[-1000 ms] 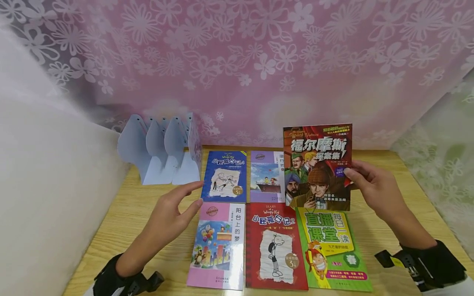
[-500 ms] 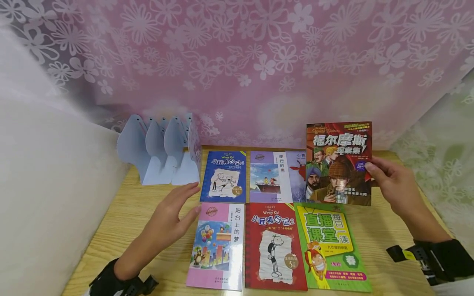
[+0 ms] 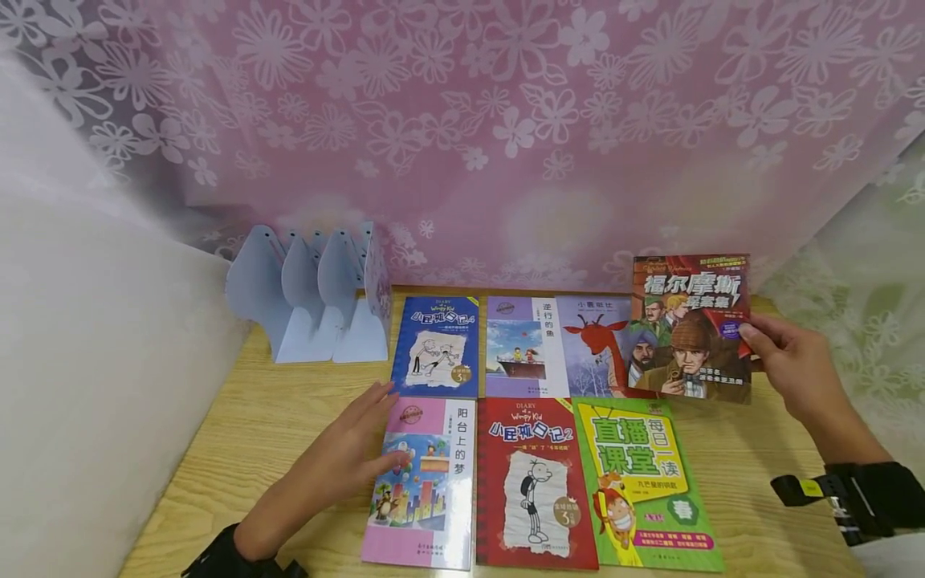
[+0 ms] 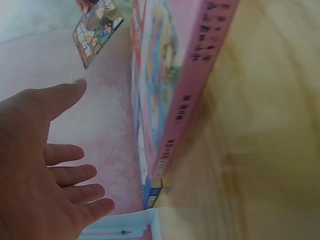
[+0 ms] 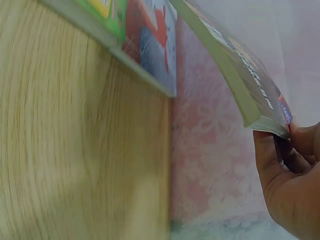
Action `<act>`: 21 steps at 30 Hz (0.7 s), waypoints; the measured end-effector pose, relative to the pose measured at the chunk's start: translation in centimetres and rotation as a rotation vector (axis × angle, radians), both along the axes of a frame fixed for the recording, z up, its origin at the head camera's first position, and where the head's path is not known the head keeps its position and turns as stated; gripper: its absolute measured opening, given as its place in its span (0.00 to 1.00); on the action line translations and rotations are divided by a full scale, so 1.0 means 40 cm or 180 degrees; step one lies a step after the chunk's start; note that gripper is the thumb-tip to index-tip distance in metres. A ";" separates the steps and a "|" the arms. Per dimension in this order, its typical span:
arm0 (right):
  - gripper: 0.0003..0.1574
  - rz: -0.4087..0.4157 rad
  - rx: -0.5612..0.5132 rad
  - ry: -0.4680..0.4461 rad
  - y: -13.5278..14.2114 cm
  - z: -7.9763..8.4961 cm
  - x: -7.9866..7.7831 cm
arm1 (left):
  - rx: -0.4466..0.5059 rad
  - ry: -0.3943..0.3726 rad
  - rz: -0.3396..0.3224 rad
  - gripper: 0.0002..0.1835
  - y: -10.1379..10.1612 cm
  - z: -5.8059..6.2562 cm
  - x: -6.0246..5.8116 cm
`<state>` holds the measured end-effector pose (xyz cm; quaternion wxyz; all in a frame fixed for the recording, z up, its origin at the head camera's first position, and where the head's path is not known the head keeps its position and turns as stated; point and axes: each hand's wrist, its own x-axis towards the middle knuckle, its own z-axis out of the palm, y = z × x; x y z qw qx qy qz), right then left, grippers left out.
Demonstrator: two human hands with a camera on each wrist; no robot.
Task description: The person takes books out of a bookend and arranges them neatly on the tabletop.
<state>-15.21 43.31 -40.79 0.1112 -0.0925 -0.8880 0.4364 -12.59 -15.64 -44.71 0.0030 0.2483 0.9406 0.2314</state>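
Note:
My right hand [image 3: 798,373] pinches a dark red and brown detective book [image 3: 690,329] by its right edge, thumb on the cover and fingers beneath. In the right wrist view the book [image 5: 235,70] is raised well off the table. It overlaps the right part of a purple book with a red giraffe [image 3: 596,345]. My left hand [image 3: 336,449] hovers over the left edge of a pink book [image 3: 419,498]. Its fingers [image 4: 75,175] are spread and hold nothing in the left wrist view.
A blue book [image 3: 437,345] and a lilac book [image 3: 516,353] lie in the back row. A red book [image 3: 535,482] and a green book [image 3: 650,490] lie in front. A pale blue book rack [image 3: 311,297] stands at the back left, near the pink flowered curtain [image 3: 462,144].
My right hand has carried the detective book to the right, uncovering most of the lilac and giraffe books. My left hand has shifted slightly right and down, over the pink book.

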 end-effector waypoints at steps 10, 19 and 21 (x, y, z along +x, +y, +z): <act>0.37 -0.0111 -0.0068 -0.0370 0.080 -0.034 -0.023 | -0.0153 -0.0674 -0.0096 0.55 0.011 -0.047 0.020; 0.37 -0.0058 -0.0011 -0.0498 0.120 -0.066 -0.044 | -0.0338 -0.0801 -0.0243 0.64 0.022 -0.074 0.033; 0.37 -0.0059 0.0045 -0.0556 0.129 -0.073 -0.050 | -0.0363 -0.0813 -0.0276 0.65 0.024 -0.078 0.035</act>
